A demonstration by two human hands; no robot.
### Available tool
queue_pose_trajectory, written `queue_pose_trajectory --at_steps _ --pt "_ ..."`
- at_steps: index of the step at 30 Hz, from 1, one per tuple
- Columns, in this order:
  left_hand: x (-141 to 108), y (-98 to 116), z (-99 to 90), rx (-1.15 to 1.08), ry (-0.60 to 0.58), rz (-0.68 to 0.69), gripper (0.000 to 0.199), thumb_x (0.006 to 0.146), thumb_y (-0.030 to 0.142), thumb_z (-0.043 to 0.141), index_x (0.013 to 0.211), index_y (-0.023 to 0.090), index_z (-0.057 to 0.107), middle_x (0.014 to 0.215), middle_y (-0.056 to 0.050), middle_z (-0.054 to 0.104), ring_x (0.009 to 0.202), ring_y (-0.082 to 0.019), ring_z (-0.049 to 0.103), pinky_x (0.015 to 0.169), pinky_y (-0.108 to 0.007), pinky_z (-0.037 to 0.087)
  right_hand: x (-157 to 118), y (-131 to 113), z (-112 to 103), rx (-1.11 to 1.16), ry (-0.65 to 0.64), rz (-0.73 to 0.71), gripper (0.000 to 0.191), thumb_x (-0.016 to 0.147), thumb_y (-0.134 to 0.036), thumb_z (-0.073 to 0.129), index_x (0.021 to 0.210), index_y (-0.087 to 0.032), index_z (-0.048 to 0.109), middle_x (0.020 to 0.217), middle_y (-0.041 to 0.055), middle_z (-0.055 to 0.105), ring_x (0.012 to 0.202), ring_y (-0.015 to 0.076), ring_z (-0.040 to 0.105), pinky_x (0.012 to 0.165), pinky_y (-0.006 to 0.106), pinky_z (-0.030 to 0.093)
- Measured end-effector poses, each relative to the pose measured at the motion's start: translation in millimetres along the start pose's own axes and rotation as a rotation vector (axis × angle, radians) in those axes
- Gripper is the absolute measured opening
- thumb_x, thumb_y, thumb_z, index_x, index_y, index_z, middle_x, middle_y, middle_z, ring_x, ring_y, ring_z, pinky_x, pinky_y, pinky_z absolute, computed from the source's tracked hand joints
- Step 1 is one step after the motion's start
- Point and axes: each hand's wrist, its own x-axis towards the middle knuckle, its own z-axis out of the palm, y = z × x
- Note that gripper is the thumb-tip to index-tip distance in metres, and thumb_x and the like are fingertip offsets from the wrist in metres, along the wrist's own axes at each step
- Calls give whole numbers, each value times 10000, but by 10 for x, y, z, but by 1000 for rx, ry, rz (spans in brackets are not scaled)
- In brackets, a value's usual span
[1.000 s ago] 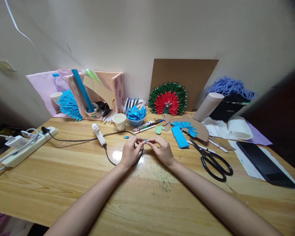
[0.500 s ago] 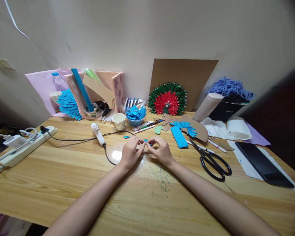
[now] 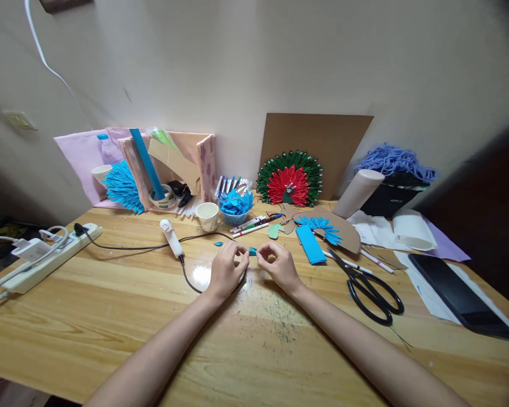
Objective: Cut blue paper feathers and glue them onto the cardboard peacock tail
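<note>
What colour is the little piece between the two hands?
Blue. The little piece shows in the head view, the only one here.

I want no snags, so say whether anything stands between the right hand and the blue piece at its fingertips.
Nothing visible: the right hand seems to touch the blue piece; the black cord runs past the left hand.

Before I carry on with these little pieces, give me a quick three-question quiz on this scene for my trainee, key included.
1. True or false: the black-handled scissors lie nearer the smartphone than the paper cup.

2. What is heaped in the plastic bowl?
A) marker pens
B) blue petal-shaped pieces
C) yarn

3. Fill in: the small piece between the left hand and the right hand is coloured ____.

Key: 1 true; 2 B; 3 blue.
</note>
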Motion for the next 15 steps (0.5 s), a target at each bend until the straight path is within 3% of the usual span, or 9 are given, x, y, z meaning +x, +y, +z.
queue_pose_trajectory --at_steps 6,11,15 --pt "32 -71 -16 -69 63 -109 153 823 277 455 763 176 552 775 -34 563 750 -154 518 628 -254 391 10 34 -27 46 71 34 114 780 -275 525 758 -173 571 740 39 592 662 146 554 576 248 469" --pt "22 -37 6 -196 51 -161 190 816 323 468 764 170 568 741 -22 565 682 -129 523 543 -216 376 9 33 7 138 -46 42 151 785 -310 540 828 -174 588 792 46 607 694 153 583 601 250 488" --pt "-5 29 25 -260 1 -169 193 804 334 485 758 167 569 727 -17 570 655 -118 523 523 -204 374 5 48 24 152 -42 50 127 793 -291 535 787 -171 575 770 38 600 701 151 588 635 260 496"
